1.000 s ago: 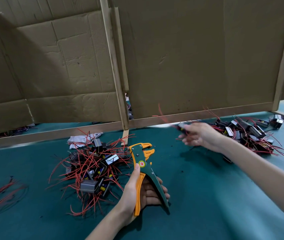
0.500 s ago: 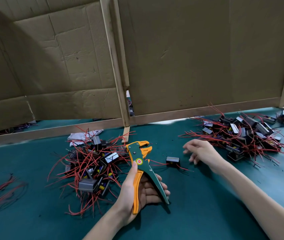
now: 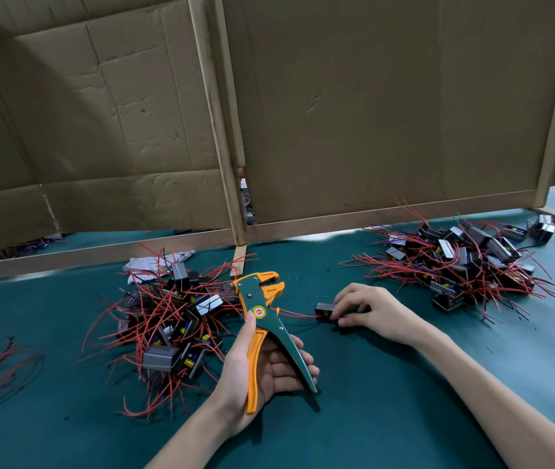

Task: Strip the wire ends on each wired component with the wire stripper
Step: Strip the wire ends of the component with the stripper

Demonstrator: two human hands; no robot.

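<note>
Mid-frame, the right hand (image 3: 376,313), empty 0.5 s ago, now pinches 1 component (image 3: 324,313) in its fingers (image 3: 349,296). The left hand (image 3: 262,367) grips the wire stripper (image 3: 258,301), so stripping looks next.

The wire stripper (image 3: 262,319) is dark green with one orange handle, orange jaw pieces and a round red-and-yellow sticker. The table (image 3: 387,401) is teal. The lone component (image 3: 324,313) is black, its wire red. The left pile (image 3: 174,319) and right pile (image 3: 465,265) mix black, silver-grey, yellow and red. The cardboard (image 3: 371,113) is brown.
</note>
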